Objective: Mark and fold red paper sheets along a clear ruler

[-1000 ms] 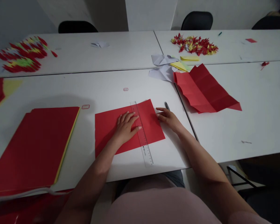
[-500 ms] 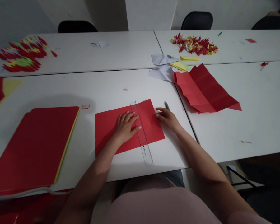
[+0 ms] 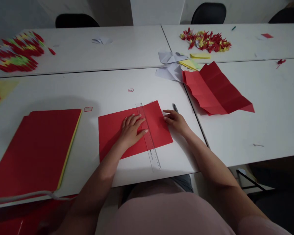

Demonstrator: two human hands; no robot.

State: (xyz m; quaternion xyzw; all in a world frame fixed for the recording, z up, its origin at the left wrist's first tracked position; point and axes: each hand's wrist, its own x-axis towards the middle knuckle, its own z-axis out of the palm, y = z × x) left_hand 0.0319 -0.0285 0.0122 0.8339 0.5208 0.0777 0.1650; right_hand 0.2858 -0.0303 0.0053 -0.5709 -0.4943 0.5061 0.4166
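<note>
Red paper (image 3: 112, 132) under the open left hand (image 3: 131, 130) and clear ruler (image 3: 152, 156), open right hand (image 3: 176, 122) touching its edge

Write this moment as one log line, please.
left hand: on red paper sheet | right hand: at sheet edge | clear ruler: across sheet

"Where is the scene viewed from?"

"From a camera worn on the person's head, above the counter (image 3: 137, 85), aimed forward and down."

"How near is it?"

"Close: the left hand (image 3: 131, 132) and right hand (image 3: 176, 122) are framed just below it, and black chairs (image 3: 209, 10) are seen at the far edge."
</note>
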